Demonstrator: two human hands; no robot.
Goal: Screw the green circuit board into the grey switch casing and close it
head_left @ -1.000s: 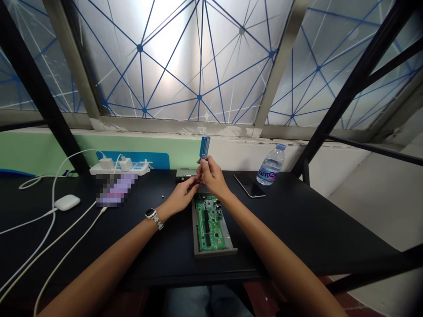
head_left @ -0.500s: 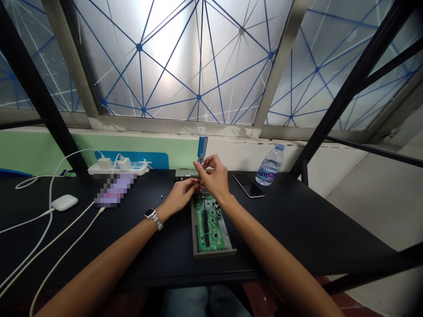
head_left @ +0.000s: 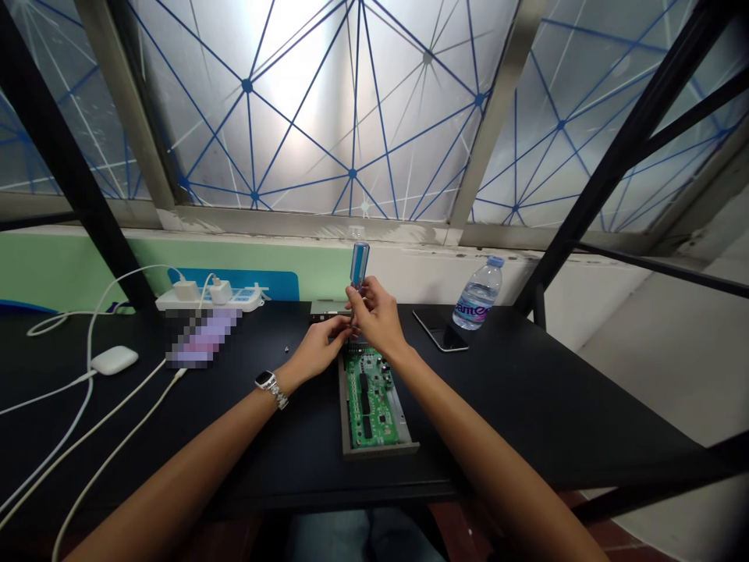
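The right hand (head_left: 379,318) is clamped round a blue-and-clear plastic-handled screwdriver (head_left: 359,265), held upright with its thin metal shaft pointing down just above the far edge of a green circuit board (head_left: 370,398). The board lies in an open grey metal case (head_left: 380,448) on a black table (head_left: 497,382). The left hand (head_left: 317,349) curls beside the shaft, fingers together; whether they grip it, I cannot tell.
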